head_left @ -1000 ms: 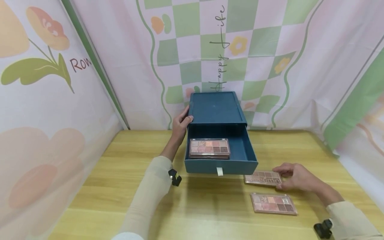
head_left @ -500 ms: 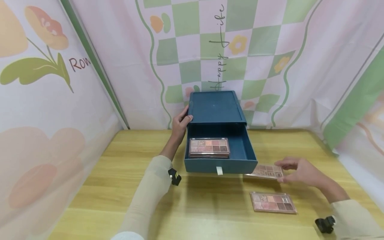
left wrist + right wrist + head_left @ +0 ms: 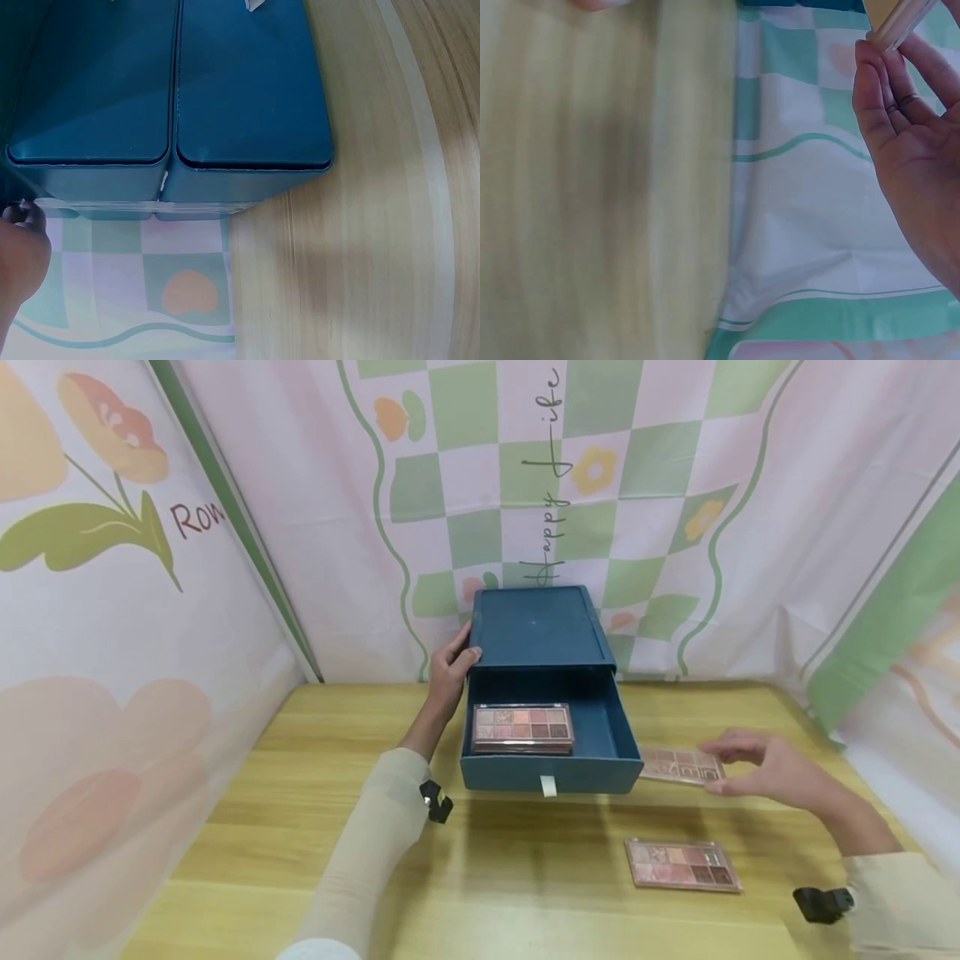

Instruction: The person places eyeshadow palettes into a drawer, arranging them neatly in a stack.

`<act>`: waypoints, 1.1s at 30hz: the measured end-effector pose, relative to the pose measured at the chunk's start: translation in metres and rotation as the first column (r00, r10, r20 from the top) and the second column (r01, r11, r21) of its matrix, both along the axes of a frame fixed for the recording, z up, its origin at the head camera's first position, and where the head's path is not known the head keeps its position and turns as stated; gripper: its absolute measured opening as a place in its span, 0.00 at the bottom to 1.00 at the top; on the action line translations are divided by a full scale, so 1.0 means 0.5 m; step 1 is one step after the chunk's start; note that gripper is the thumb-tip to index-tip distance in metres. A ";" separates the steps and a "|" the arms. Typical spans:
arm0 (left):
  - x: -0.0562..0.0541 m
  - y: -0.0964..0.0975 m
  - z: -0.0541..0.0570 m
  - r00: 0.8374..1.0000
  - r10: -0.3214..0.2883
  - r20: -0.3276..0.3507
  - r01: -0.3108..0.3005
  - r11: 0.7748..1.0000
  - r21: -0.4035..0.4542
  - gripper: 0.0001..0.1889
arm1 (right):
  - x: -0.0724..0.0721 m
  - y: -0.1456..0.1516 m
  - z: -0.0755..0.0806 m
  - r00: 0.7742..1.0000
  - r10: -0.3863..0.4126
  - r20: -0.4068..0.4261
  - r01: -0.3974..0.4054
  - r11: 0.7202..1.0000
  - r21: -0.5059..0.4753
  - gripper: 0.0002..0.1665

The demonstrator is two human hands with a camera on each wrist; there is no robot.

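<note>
My right hand (image 3: 780,774) pinches the right end of an eyeshadow palette (image 3: 681,765) between thumb and fingers, above the table right of the drawer. In the right wrist view, that palette's edge (image 3: 901,22) shows at the fingertips. A blue drawer box (image 3: 538,625) stands at the back, its upper drawer (image 3: 551,775) pulled out. Stacked palettes (image 3: 522,727) lie in the drawer's left part. My left hand (image 3: 450,677) rests against the box's left side, thumb at its top edge; its other fingertips are hidden. Another eyeshadow palette (image 3: 682,865) lies flat on the table.
The wooden table (image 3: 300,827) reaches back to a patterned cloth (image 3: 487,468), with more cloth on both sides. A white pull tab (image 3: 549,786) sticks out from the drawer front. Below the drawn-out drawer is the front of a second drawer (image 3: 251,82).
My right hand has lifted the palette off the table and moved it back and to the right. The left hand, the box and the other palettes have stayed in place.
</note>
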State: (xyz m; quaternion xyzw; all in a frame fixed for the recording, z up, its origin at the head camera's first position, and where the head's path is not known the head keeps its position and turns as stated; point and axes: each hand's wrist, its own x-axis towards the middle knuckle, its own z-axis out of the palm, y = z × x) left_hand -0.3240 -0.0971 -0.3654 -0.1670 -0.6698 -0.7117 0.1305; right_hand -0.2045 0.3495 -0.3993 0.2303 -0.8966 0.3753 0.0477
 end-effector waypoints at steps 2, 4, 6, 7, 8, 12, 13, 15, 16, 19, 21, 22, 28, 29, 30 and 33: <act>-0.001 0.000 0.001 1.000 -0.001 -0.003 0.001 1.000 0.001 0.33 | -0.001 -0.002 0.011 1.000 0.012 -0.016 -0.012 1.000 -0.028 0.30; -0.001 0.000 0.003 1.000 -0.005 -0.006 0.005 1.000 0.002 0.32 | 0.000 -0.003 0.024 1.000 0.016 -0.026 -0.017 0.999 -0.044 0.30; 0.000 -0.001 0.004 1.000 -0.008 -0.008 0.008 1.000 0.003 0.32 | 0.001 -0.003 0.038 1.000 0.016 -0.023 -0.017 0.999 -0.049 0.30; 0.001 -0.001 0.005 1.000 -0.009 -0.009 0.009 1.000 0.002 0.32 | 0.001 -0.003 0.045 1.000 0.009 -0.020 -0.010 0.999 -0.046 0.31; 0.002 -0.001 0.005 1.000 -0.009 -0.008 0.009 1.000 0.001 0.32 | 0.001 -0.002 0.051 1.000 0.005 -0.016 -0.006 0.999 -0.045 0.31; 0.003 -0.001 0.006 1.000 -0.012 -0.002 0.012 1.000 0.002 0.32 | 0.000 0.004 0.071 1.000 -0.007 -0.016 0.006 0.999 -0.054 0.31; 0.003 -0.001 0.006 1.000 -0.014 0.001 0.014 1.000 0.004 0.32 | 0.000 0.005 0.075 1.000 -0.004 -0.020 0.003 0.998 -0.060 0.31; 0.003 -0.002 0.006 1.000 -0.020 0.006 0.020 1.000 0.009 0.32 | 0.000 0.007 0.082 0.999 0.009 -0.032 -0.012 0.997 -0.081 0.31; 0.003 -0.002 0.006 1.000 -0.024 0.008 0.024 1.000 0.010 0.32 | 0.000 0.008 0.085 0.999 0.013 -0.041 -0.017 0.996 -0.090 0.31; 0.006 -0.003 0.008 0.999 -0.034 0.015 0.033 0.999 0.012 0.32 | 0.002 0.008 0.096 0.998 0.004 -0.062 -0.010 0.995 -0.104 0.32; 0.011 -0.004 0.014 0.999 -0.038 0.018 0.038 0.999 0.006 0.32 | 0.004 0.008 0.105 0.997 -0.015 -0.073 0.008 0.996 -0.091 0.31; 0.015 -0.004 0.018 0.999 -0.039 0.020 0.039 0.999 0.003 0.32 | 0.005 0.008 0.109 0.997 -0.025 -0.074 0.019 0.996 -0.087 0.31; 0.054 -0.004 0.051 0.999 -0.031 0.019 0.032 0.999 -0.015 0.32 | 0.007 0.007 0.135 0.996 -0.048 -0.077 0.042 0.996 -0.080 0.31; 0.053 -0.003 0.050 0.999 -0.031 0.019 0.031 0.999 -0.014 0.32 | 0.007 0.007 0.139 0.996 -0.053 -0.073 0.047 0.996 -0.081 0.31; 0.048 -0.003 0.045 0.999 -0.030 0.018 0.030 0.999 -0.012 0.32 | 0.007 0.007 0.143 0.996 -0.059 -0.069 0.053 0.995 -0.078 0.31; 0.027 -0.003 0.025 0.999 -0.033 0.018 0.033 0.999 -0.005 0.32 | 0.009 0.005 0.155 0.996 -0.063 -0.057 0.058 0.995 -0.081 0.31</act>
